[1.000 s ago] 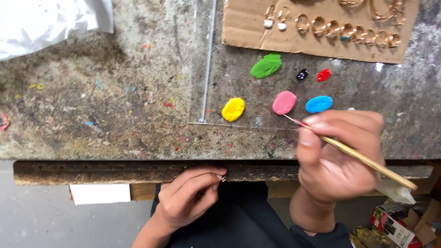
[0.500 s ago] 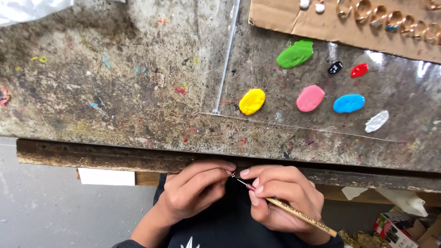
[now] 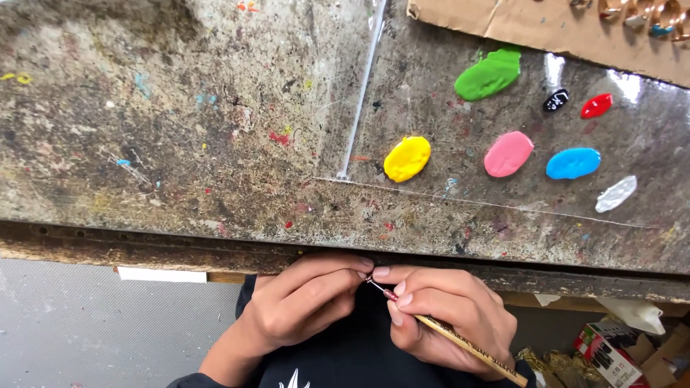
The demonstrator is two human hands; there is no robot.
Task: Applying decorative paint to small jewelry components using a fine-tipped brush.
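My right hand (image 3: 449,316) holds a thin wooden paintbrush (image 3: 471,346) just below the table's front edge, its tip pointing at my left hand. My left hand (image 3: 305,302) is closed, fingertips pinching something very small that I cannot make out, right at the brush tip. Both hands touch each other over my dark shirt. On the table above lies a clear sheet (image 3: 431,86) with paint blobs: green (image 3: 490,73), yellow (image 3: 407,159), pink (image 3: 508,153), blue (image 3: 573,163), red (image 3: 596,105), black (image 3: 555,99) and white (image 3: 616,193).
The worn, paint-flecked tabletop (image 3: 165,136) ends in a dark front edge (image 3: 144,248). A cardboard piece (image 3: 546,29) with copper-coloured rings lies at the back right. A small printed box (image 3: 611,356) and white paper sit low at the right.
My right hand has come down from the pink paint on the table to meet my left hand below the edge. The view has shifted closer to the table.
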